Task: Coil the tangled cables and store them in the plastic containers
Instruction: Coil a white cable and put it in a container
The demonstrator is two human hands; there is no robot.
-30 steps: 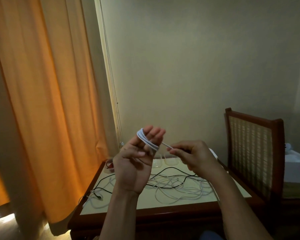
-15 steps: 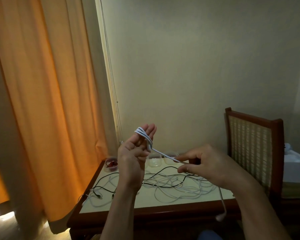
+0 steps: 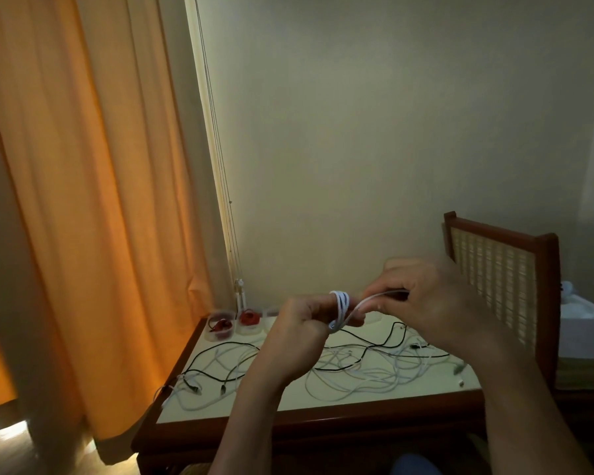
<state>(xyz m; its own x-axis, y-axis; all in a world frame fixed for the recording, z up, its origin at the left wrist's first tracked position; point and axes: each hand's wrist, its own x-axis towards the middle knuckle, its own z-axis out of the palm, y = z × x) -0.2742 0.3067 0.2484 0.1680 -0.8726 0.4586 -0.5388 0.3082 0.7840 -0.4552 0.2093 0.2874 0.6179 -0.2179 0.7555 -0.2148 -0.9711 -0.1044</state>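
Note:
A white cable (image 3: 341, 306) is wound in several loops around the fingers of my left hand (image 3: 300, 332), which is raised above the table. My right hand (image 3: 422, 303) pinches the free end of that cable just to the right of the coil. Below, a tangle of white and black cables (image 3: 350, 366) lies spread over the table (image 3: 288, 404). At the table's back left stand clear plastic containers; one (image 3: 221, 328) and its neighbour (image 3: 249, 320) hold red and dark coiled cables.
An orange curtain (image 3: 83, 200) hangs at the left, down to the floor beside the table. A wooden chair with a woven back (image 3: 501, 269) stands at the right of the table. Blind cords (image 3: 227, 214) hang in the corner. Something white (image 3: 583, 323) lies beyond the chair.
My left hand has tipped forward and lowered, its fingers now pointing right. My right hand has risen and come close to the coil, bringing the cable's free end with it.

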